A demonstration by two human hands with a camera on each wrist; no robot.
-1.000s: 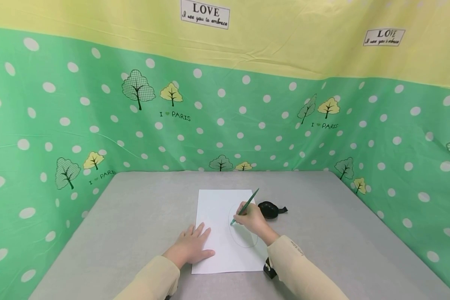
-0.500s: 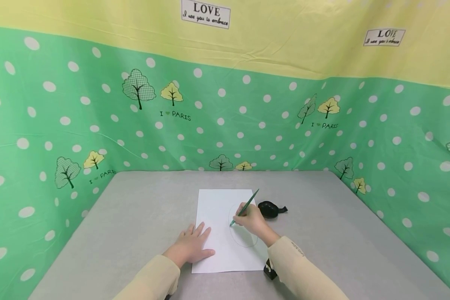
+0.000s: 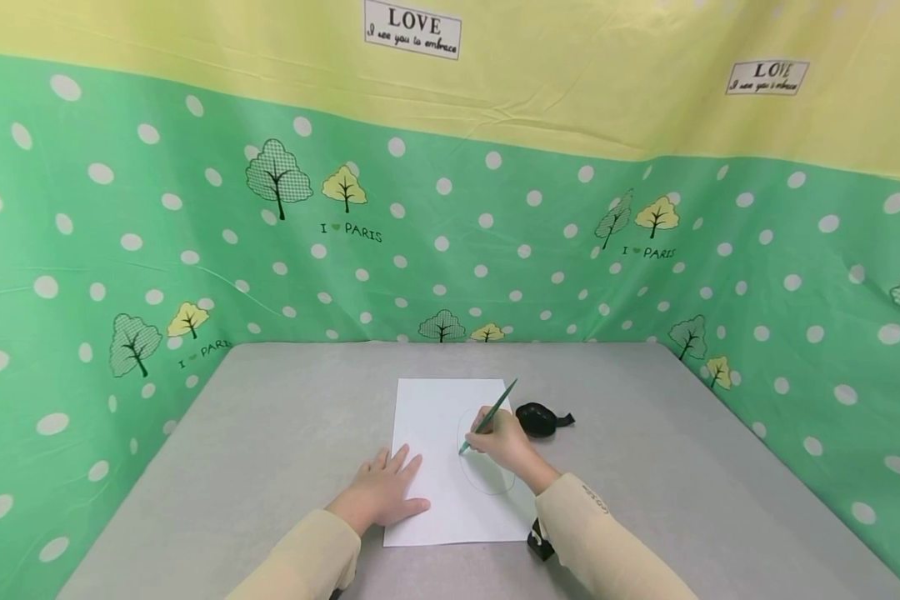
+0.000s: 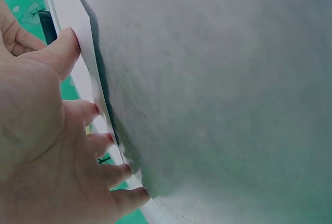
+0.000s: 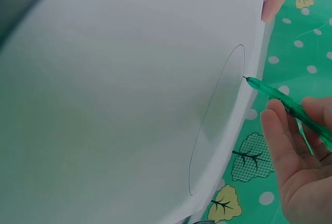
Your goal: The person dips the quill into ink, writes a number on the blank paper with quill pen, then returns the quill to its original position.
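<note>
A white sheet of paper [image 3: 435, 408] lies on the grey table. My right hand [image 3: 506, 437] pinches a green pen [image 3: 498, 408], its tip on the paper at the left side of a thin oval line. In the right wrist view the oval [image 5: 217, 83] shows as a long narrow loop, with the tip of the pen [image 5: 267, 89] on its edge. My left hand [image 3: 385, 490] rests with spread fingers on the paper's left edge. The left wrist view shows the fingertips [image 4: 122, 170] of that hand along the sheet's edge.
A glossy black rounded object with a short tail [image 3: 537, 420] lies right of the paper, beside my right hand. A small black object [image 3: 540, 542] is partly hidden under my right sleeve. A green and yellow patterned cloth [image 3: 435, 208] hangs around the table.
The pen tip has moved slightly down and left along the left side of the oval. My left hand stays in place on the paper.
</note>
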